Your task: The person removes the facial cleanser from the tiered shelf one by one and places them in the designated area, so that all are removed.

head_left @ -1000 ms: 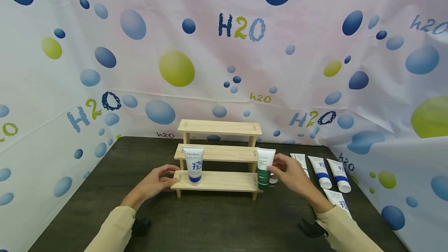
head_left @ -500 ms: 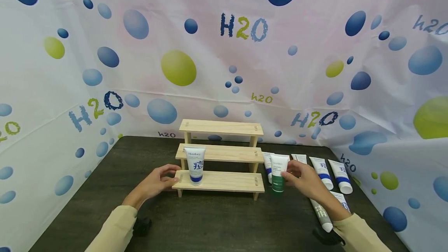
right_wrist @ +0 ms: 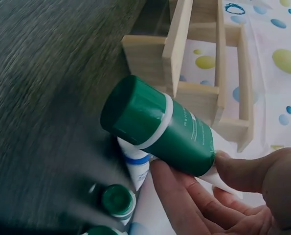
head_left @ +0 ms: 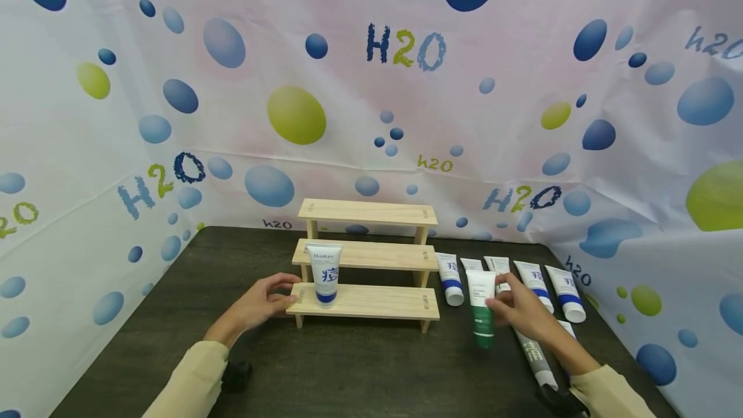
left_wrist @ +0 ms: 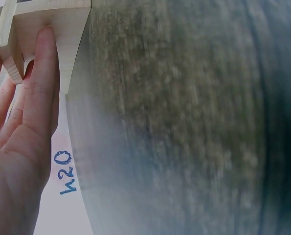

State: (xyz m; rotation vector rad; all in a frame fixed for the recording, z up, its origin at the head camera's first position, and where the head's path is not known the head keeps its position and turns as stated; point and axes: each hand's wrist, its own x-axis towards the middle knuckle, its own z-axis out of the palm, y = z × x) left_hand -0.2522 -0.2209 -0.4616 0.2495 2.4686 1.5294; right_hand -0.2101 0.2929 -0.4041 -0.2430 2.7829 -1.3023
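Note:
My right hand [head_left: 520, 308] holds a white and green squeeze tube [head_left: 482, 302] upright, cap down, to the right of a three-step wooden display stand [head_left: 371, 302]. In the right wrist view its green cap [right_wrist: 130, 110] points away from the hand, with thumb and fingers pinching the white end. My left hand [head_left: 262, 302] grips the left end of the stand's lowest step; in the left wrist view the fingers [left_wrist: 42, 78] reach beneath the wood, the thumb on its other side. A white tube with a blue band [head_left: 325, 273] stands on that step, near its left end.
Several tubes lie on the dark table [head_left: 371, 373] at the right, among them a blue-banded tube [head_left: 450, 279] beside the stand and a grey tube [head_left: 535, 357] near my right forearm. A white printed curtain [head_left: 360, 102] closes off the back and sides.
My right hand has carried the green and white tube rightward, from the right end of the lowest step to over the table. The left hand has stayed on the stand.

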